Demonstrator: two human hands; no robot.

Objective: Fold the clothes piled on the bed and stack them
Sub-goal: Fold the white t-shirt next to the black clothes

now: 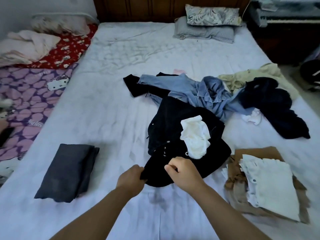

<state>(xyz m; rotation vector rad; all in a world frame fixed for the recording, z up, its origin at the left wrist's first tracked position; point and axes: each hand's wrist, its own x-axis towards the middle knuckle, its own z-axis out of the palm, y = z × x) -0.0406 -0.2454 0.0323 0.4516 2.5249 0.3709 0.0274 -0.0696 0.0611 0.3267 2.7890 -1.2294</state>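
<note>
A black garment with metal studs [173, 129] lies crumpled mid-bed, a white cloth [194, 135] on top of it. My left hand [130, 176] grips its near left edge. My right hand [181, 172] pinches the near hem beside it. Behind lies a loose pile: a light blue denim shirt [206, 92], a dark navy garment [275, 108], a cream garment [251, 75] and a small white piece [252, 116]. A folded dark grey garment [67, 170] sits at the left. A folded white top [270, 186] rests on a folded brown garment [256, 153] at the right.
The bed [107, 104] has a pale wrinkled sheet. Two pillows [206, 25] lie against the wooden headboard [155, 9]. A purple patterned blanket [26, 101], a red floral cloth [69, 49] and pink bedding [29, 45] cover a second bed on the left. Dark furniture [285, 32] stands at the right.
</note>
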